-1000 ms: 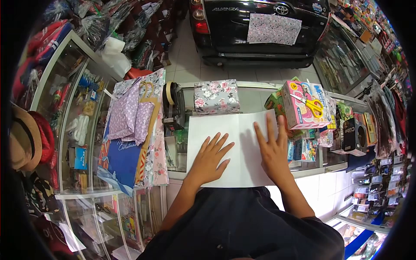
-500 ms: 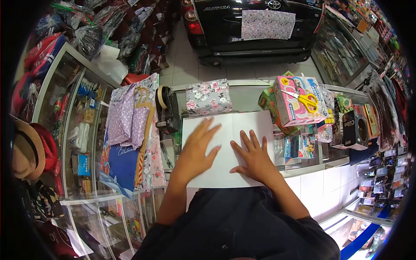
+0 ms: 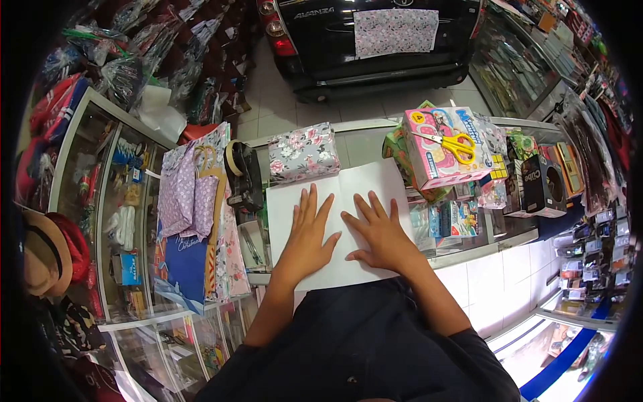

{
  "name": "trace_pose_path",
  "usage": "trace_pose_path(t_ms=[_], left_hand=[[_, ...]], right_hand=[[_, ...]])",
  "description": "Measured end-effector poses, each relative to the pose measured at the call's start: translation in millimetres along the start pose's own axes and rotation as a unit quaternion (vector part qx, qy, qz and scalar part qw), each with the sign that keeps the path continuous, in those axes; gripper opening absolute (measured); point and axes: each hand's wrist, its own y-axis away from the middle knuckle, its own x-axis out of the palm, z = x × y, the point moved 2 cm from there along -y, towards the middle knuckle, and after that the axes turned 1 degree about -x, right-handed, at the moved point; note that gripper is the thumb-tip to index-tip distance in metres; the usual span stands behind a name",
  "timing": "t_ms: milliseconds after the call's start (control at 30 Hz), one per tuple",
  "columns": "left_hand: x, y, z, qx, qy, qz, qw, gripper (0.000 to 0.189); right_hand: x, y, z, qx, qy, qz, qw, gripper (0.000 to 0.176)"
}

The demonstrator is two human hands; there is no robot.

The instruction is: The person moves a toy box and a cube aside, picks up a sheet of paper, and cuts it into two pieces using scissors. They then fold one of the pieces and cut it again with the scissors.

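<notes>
A white sheet of paper (image 3: 343, 194) with a crease down its middle lies on the glass counter, close to my body. My left hand (image 3: 309, 234) rests flat on its left half, fingers spread. On the right half lies my right hand (image 3: 380, 234), also flat with the fingers apart. Just beyond the paper's upper left edge sits a box wrapped in floral paper (image 3: 303, 153). Yellow-handled scissors (image 3: 457, 145) lie on a pink box (image 3: 429, 164) to the right of the paper.
Left of the paper are a black tape dispenser (image 3: 244, 175), purple patterned bags (image 3: 177, 194) and a blue bag (image 3: 184, 264). On the right stand a black box (image 3: 544, 187) and a small cube puzzle (image 3: 498, 167). A black car (image 3: 382, 74) is beyond the counter.
My left hand has moved slightly down the paper, its fingers now pointing more upward. The whole view has shifted and tilted a little, with the car further left.
</notes>
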Motion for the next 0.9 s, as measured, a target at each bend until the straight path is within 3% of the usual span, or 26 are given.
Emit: trace_pose_path(t_ms=[167, 533, 700, 800, 867, 900], left_hand=[[23, 4, -1, -0.001, 0.004, 0.047, 0.999, 0.083], [39, 5, 2, 0.021, -0.051, 0.014, 0.998, 0.076], [37, 4, -1, 0.009, -0.052, 0.029, 0.998, 0.075], [35, 5, -8, 0.004, -0.038, 0.033, 0.999, 0.073], [34, 1, -15, 0.006, -0.038, 0.028, 0.999, 0.073], [34, -1, -20, 0.017, -0.011, 0.019, 1.000, 0.073]], right_hand=[[-1, -6, -6, -0.013, -0.003, -0.007, 1.000, 0.095], [1, -9, -13, -0.044, -0.053, -0.054, 0.996, 0.088], [-2, 5, -14, -0.049, -0.072, -0.134, 0.987, 0.075], [-19, 27, -14, -0.108, -0.118, -0.185, 0.969, 0.060], [-45, 44, -9, -0.112, -0.182, -0.258, 0.942, 0.050], [-61, 50, -8, -0.129, -0.147, -0.342, 0.919, 0.045]])
